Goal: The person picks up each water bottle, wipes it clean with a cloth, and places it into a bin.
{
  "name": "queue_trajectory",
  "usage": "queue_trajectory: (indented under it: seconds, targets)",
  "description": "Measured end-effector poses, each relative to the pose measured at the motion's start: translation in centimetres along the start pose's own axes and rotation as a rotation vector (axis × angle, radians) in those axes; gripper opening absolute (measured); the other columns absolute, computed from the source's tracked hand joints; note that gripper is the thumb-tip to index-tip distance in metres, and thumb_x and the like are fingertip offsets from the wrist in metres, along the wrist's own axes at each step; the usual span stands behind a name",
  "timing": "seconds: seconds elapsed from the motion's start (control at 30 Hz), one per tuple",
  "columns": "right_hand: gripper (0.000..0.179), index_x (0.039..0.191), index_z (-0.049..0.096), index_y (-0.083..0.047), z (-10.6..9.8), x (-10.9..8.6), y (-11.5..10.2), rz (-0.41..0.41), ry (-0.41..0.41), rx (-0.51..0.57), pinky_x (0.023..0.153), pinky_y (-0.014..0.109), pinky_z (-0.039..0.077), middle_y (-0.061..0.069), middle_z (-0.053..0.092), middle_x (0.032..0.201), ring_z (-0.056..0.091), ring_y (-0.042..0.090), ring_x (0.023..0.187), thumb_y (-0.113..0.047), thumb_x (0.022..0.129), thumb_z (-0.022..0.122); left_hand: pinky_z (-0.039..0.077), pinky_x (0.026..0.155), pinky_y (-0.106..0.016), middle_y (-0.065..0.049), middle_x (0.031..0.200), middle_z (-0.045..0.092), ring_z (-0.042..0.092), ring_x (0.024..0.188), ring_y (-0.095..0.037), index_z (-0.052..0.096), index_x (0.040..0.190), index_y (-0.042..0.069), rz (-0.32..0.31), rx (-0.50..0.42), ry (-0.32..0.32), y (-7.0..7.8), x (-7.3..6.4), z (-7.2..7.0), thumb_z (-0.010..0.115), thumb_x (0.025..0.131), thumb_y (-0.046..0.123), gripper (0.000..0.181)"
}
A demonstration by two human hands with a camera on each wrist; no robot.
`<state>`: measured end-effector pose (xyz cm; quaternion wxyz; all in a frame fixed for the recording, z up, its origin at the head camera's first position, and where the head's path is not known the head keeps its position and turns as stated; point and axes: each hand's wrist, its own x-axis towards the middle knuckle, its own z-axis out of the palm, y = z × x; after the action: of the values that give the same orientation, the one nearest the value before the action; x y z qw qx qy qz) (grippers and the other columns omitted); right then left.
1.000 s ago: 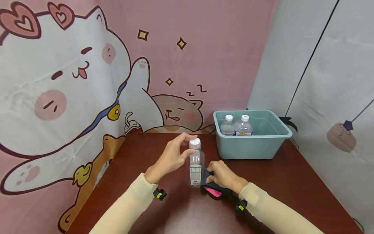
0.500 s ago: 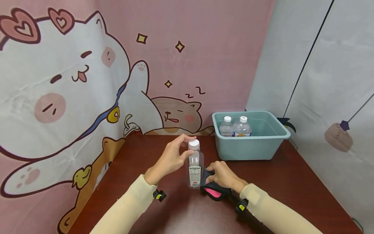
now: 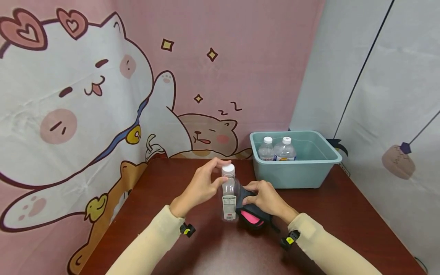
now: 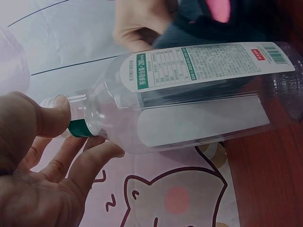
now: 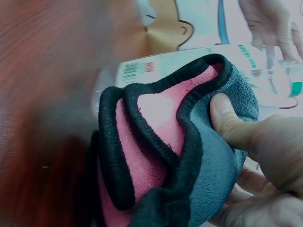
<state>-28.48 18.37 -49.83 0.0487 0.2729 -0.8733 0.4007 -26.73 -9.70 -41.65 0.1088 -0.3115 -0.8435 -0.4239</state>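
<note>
A clear plastic bottle point(image 3: 229, 198) with a white cap and a paper label stands upright on the table. Thumb and fingers of my left hand point(image 3: 203, 183) pinch it at the cap and neck; the left wrist view shows the grip on the neck of the bottle point(image 4: 203, 109). Just right of it, my right hand point(image 3: 266, 198) holds a folded dark blue-grey cloth point(image 5: 213, 151) with pink lining and black edging. In the right wrist view the thumb presses the cloth's grey side, and the other fingers are partly hidden behind it. The cloth lies close against the bottle's side.
A light blue plastic bin point(image 3: 297, 173) stands at the table's back right. Inside it are two clear bottles with white caps, one of them a wider bottle point(image 3: 285, 149). The dark red-brown table point(image 3: 165, 179) meets a cartoon-printed curtain point(image 3: 237, 61) behind.
My right hand has moved slightly upward, lifting and shifting the cloth along the bottle's side. My left hand and the bottle have stayed in place.
</note>
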Motion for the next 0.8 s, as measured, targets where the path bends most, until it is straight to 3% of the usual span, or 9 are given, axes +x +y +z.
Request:
queue_trajectory:
  seconds: [0.5,0.8]
  targets:
    - [0.039,0.13,0.089,-0.009,-1.9,0.8,-2.1,-0.064,0.115,0.049,0.08,0.024,0.064,0.0,0.085,0.112,0.072,0.015,0.096,-0.008,0.092,0.1,0.067,0.114,-0.05,-0.006,0.154,0.076,0.077,0.13,-0.027,0.066,0.15,0.013,0.023,0.014,0.012,0.1,-0.1,0.1,0.087,0.104,0.003,0.052]
    - [0.04,0.132,0.089,-0.013,-2.3,1.5,-3.4,-0.077,0.167,0.061,0.082,0.022,0.062,-0.002,0.084,0.111,0.074,0.016,0.1,-0.019,0.094,0.1,0.068,0.113,-0.052,-0.007,0.155,0.076,0.079,0.131,-0.03,0.065,0.15,0.013,0.021,0.015,0.012,0.2,-0.1,0.1,0.087,0.103,0.003,0.052]
